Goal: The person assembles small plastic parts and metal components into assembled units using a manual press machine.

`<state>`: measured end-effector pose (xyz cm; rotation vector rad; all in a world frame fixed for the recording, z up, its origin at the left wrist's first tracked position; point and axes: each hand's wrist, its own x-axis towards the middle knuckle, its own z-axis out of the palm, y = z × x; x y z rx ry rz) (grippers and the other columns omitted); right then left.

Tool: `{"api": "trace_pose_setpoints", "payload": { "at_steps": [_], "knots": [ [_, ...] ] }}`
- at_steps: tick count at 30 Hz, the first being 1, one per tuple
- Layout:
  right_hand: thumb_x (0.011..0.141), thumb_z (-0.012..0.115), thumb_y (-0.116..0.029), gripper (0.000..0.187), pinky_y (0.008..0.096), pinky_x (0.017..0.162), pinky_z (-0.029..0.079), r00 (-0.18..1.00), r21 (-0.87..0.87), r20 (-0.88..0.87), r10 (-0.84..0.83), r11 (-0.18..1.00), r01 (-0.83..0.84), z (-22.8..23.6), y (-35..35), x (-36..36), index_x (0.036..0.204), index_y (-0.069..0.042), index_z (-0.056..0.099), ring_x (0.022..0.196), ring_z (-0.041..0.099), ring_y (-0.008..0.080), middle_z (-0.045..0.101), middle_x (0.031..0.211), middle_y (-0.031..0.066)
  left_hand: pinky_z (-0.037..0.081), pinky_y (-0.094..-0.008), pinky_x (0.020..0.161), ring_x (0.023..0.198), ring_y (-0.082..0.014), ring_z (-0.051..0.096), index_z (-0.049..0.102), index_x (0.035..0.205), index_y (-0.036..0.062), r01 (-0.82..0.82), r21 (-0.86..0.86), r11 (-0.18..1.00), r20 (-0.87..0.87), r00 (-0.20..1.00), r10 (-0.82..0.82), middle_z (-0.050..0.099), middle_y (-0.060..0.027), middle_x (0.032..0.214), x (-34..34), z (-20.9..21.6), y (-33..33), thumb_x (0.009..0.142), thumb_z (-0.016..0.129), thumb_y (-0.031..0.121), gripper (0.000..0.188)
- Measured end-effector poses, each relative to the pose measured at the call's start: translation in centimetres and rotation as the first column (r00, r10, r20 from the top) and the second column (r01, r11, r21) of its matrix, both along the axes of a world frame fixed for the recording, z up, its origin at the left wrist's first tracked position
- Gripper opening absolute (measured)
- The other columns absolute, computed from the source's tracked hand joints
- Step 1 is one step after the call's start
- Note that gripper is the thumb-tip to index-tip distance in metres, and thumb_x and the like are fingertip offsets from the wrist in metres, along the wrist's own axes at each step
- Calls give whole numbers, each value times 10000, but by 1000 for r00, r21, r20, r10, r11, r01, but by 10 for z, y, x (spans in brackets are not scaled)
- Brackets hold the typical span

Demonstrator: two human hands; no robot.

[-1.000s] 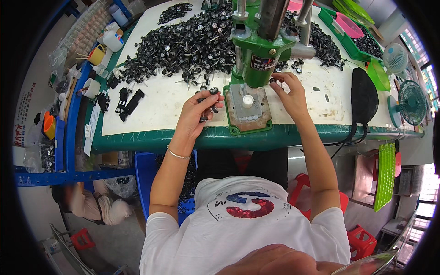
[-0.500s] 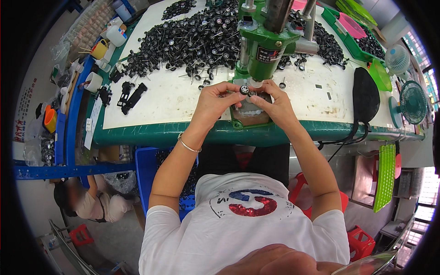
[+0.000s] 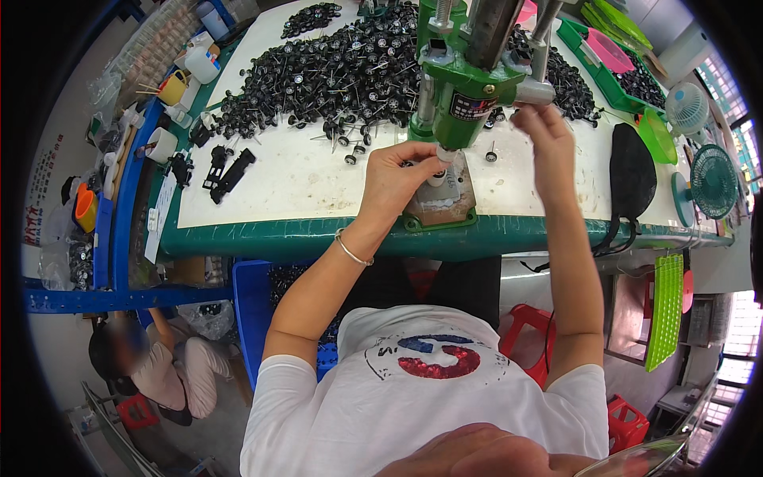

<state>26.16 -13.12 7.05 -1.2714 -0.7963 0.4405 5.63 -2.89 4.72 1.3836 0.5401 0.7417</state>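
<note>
White tabletop (image 3: 302,184), edged in green, spread beneath the green press (image 3: 469,111). Behind the press, a broad heap of black wheels (image 3: 342,71), many on metal axles. From the press's left, the left hand (image 3: 404,176), thumb and fingertips pinched narrow. At the press's right, just by its lever (image 3: 534,93), the right hand (image 3: 544,127), fingers loosely curled (too blurred to tell any hold or contact). Well left of the press, black plastic frames (image 3: 230,176). Under the press's ram, a small dark part (image 3: 436,173), mostly hidden, in the left hand's pinch.
</note>
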Motion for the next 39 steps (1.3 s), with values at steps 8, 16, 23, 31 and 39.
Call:
{"api": "trace_pose_setpoints", "payload": {
  "at_steps": [8,16,23,31,39],
  "knots": [
    [944,563,-283,226,188,374,298,909,250,-416,-15,959,130,182,63,-68,831,-92,604,430,402,42,479,591,-50,479,-205,609,649,-65,607,715,930,-15,-20,32,999,-58,998,21,689,-44,768,-10,3,6,755,736,52,189],
    [907,612,-304,238,195,341,203,997,296,-37,-72,952,80,172,63,-28,770,-113,576,389,303,16,404,563,-98,485,-208,618,669,-71,616,709,935,-29,-17,112,994,-74,997,25,692,-55,781,-1,2,4,756,732,50,197],
    [923,572,-297,328,189,347,191,891,652,-125,437,713,-258,163,38,-45,664,-162,424,391,246,12,297,530,-93,477,-203,626,671,-62,598,708,928,-28,-6,131,991,-86,996,17,683,-44,770,-2,-1,4,756,733,49,190],
    [938,459,-259,255,251,442,299,889,629,388,242,636,-447,134,16,-21,793,-62,531,469,353,98,440,591,2,476,-202,628,683,-63,601,706,893,-34,-26,113,993,-105,994,38,682,-41,778,-4,-5,3,755,733,49,163],
    [902,506,-243,222,242,414,229,936,671,348,54,683,-289,138,19,-39,757,-76,511,435,279,93,351,534,-7,484,-205,663,720,-70,606,673,996,-31,28,91,996,-52,998,-23,665,-33,817,0,-6,2,762,724,26,247]
  ]
}}
